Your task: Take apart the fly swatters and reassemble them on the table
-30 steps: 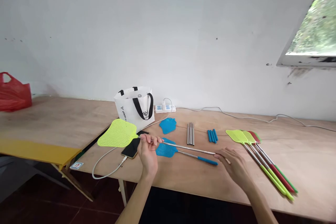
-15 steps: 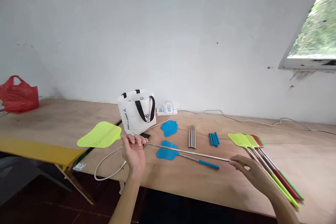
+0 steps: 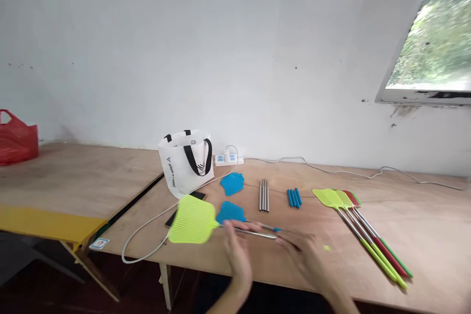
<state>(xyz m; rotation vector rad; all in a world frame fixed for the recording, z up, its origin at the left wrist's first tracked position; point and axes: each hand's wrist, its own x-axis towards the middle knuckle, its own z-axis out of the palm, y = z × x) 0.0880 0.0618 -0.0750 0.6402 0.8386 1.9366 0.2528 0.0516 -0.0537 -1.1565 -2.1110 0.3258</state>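
Soft daylight comes through the slanted white-framed window, whose greenery is washed out and hazy. The plain white wall is brightest near the window and greyer far from it. Shadows on the pale plywood tabletop are faint, and the space beneath it is dark. Motion blur smears the left hand, the right hand and the yellow-green plastic fly swatter. Wide-angle distortion tilts the window frame.

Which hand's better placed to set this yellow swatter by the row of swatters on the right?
Probably the right hand: it holds the handle end of the yellow swatter, nearer the row of swatters.
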